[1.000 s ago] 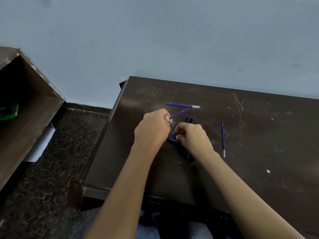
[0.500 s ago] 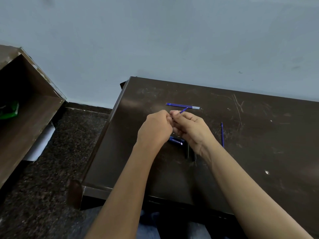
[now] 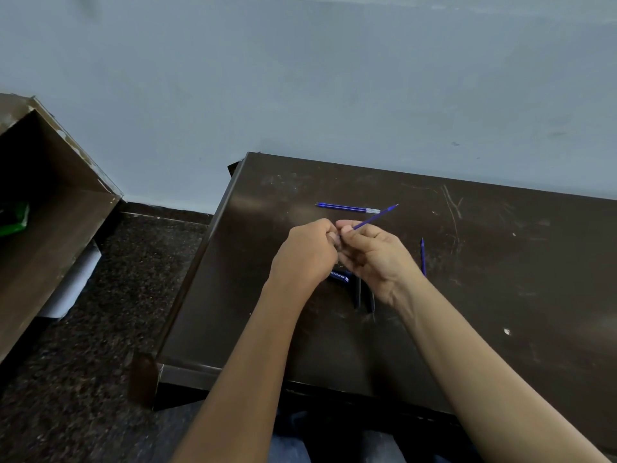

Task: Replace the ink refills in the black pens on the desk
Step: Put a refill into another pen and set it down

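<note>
A thin blue ink refill (image 3: 375, 217) sticks up and to the right from the right hand (image 3: 374, 259), which pinches it. The left hand (image 3: 305, 252) is curled shut, touching the right one, above the dark brown wooden desk (image 3: 500, 295); what it holds is hidden. The refill sticks out farther than a moment ago. Black pens (image 3: 364, 295) lie under the hands.

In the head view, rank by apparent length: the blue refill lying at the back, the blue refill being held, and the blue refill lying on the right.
1. Blue refill lying at the back.
2. Blue refill held in the right hand; partly hidden in the grip, so unsure.
3. Blue refill lying on the right; its near end is hidden by the wrist, so it is not certain.
</note>
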A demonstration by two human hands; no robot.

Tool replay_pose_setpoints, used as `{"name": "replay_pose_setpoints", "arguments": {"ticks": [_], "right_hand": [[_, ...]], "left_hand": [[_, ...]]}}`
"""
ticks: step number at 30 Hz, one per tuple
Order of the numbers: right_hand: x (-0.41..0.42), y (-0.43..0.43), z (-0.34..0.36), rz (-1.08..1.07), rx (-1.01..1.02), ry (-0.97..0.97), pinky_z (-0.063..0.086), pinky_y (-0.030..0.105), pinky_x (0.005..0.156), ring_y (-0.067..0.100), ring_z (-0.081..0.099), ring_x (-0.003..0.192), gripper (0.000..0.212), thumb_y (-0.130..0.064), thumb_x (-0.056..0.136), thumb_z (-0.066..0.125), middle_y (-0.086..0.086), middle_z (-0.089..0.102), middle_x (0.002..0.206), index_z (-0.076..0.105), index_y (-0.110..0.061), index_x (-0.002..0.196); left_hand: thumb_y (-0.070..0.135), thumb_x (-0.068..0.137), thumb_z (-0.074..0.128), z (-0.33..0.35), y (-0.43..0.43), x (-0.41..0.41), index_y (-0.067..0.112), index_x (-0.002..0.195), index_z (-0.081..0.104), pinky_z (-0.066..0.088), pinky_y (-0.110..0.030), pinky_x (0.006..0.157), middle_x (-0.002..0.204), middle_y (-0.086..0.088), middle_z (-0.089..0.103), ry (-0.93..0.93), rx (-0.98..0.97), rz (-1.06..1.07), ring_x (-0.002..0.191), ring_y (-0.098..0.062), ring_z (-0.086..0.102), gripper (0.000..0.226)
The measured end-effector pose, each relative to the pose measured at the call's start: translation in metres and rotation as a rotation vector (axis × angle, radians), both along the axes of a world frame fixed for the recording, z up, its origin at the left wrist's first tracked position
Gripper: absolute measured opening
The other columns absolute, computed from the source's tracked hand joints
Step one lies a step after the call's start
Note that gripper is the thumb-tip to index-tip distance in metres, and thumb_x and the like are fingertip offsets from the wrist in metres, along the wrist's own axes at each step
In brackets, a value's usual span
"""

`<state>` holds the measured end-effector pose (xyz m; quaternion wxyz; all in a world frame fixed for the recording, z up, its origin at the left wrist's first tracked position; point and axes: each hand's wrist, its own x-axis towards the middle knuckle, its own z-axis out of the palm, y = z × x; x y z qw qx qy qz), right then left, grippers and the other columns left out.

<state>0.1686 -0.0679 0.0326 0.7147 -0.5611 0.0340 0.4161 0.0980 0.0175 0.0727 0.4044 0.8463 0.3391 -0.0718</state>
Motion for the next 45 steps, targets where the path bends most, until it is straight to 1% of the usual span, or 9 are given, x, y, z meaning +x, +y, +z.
{"name": "replay_pose_setpoints", "arguments": {"ticks": [3,6,11,13,16,23,32,40,45], "right_hand": [[0.011,-0.001,0.002,-0.131,0.054,0.055,0.055,0.024,0.077,0.013,0.067,0.08,0.016,-0.005,0.096,0.048,0.005,0.069,0.092,0.064,-0.008,0.1],[0.03,-0.008,0.001,-0.222,-0.006,-0.075,0.053,0.025,0.077,0.012,0.066,0.083,0.022,-0.008,0.099,0.043,0.002,0.067,0.09,0.065,-0.011,0.1],[0.065,-0.004,-0.01,0.013,-0.594,-0.944,0.047,0.023,0.079,0.009,0.058,0.076,0.024,-0.011,0.089,0.057,-0.002,0.066,0.085,0.071,-0.016,0.108],[0.081,0.007,-0.015,0.184,-0.728,-1.141,0.049,0.032,0.088,0.017,0.062,0.09,0.022,-0.012,0.085,0.061,0.001,0.07,0.096,0.071,-0.017,0.104],[0.098,0.023,-0.022,0.406,-0.913,-1.278,0.051,0.039,0.083,0.031,0.062,0.096,0.015,-0.013,0.082,0.062,0.011,0.069,0.101,0.068,-0.02,0.094],[0.102,0.034,-0.042,0.622,-1.12,-1.268,0.048,0.038,0.077,0.037,0.061,0.099,0.016,-0.008,0.082,0.065,0.015,0.063,0.11,0.068,-0.014,0.096],[0.113,0.038,-0.055,0.593,-0.964,-1.337,0.046,0.046,0.093,0.032,0.048,0.117,0.049,-0.018,0.079,0.072,0.013,0.054,0.121,0.055,-0.013,0.125],[0.113,0.054,-0.056,0.606,-0.924,-1.336,0.047,0.044,0.092,0.032,0.054,0.11,0.031,-0.012,0.083,0.065,0.015,0.06,0.117,0.065,-0.012,0.115],[0.111,0.06,-0.056,0.609,-0.928,-1.367,0.045,0.041,0.091,0.033,0.052,0.111,0.027,-0.01,0.087,0.06,0.018,0.058,0.116,0.066,-0.009,0.113]], "left_hand": [[0.014,0.096,0.043,-0.001,-0.002,0.001,0.019,0.099,0.059,0.052,-0.038,0.086,0.104,-0.007,0.067,-0.025,-0.002,0.011,0.094,-0.021,0.064,0.017],[0.01,0.095,0.043,0.0,-0.002,0.003,0.022,0.092,0.059,0.052,-0.037,0.088,0.105,-0.007,0.068,-0.013,-0.023,0.033,0.096,-0.02,0.064,0.02],[0.004,0.092,0.045,0.002,-0.004,0.003,0.015,0.104,0.062,0.051,-0.04,0.093,0.109,-0.01,0.067,0.017,-0.028,0.028,0.101,-0.023,0.063,0.023],[0.004,0.091,0.047,0.001,-0.003,0.002,0.015,0.106,0.062,0.051,-0.041,0.092,0.109,-0.009,0.066,0.024,-0.011,0.028,0.1,-0.023,0.063,0.023],[0.005,0.09,0.049,0.0,-0.002,0.001,0.016,0.105,0.062,0.052,-0.041,0.09,0.11,-0.008,0.065,0.03,0.016,0.029,0.099,-0.024,0.062,0.022],[0.007,0.093,0.047,-0.001,0.001,0.005,0.011,0.115,0.06,0.048,-0.043,0.097,0.116,-0.011,0.063,0.085,-0.021,0.022,0.107,-0.025,0.06,0.026],[0.009,0.093,0.049,-0.006,0.002,0.006,0.017,0.105,0.061,0.05,-0.043,0.094,0.117,-0.007,0.06,0.055,-0.005,0.022,0.104,-0.023,0.06,0.02],[0.009,0.09,0.05,-0.008,0.001,0.004,0.025,0.086,0.055,0.053,-0.042,0.088,0.113,-0.004,0.062,0.031,0.033,0.022,0.097,-0.022,0.062,0.016],[0.01,0.092,0.048,-0.009,0.002,0.005,0.019,0.098,0.06,0.052,-0.042,0.09,0.112,-0.005,0.064,0.028,0.019,0.012,0.1,-0.022,0.062,0.016]]}}
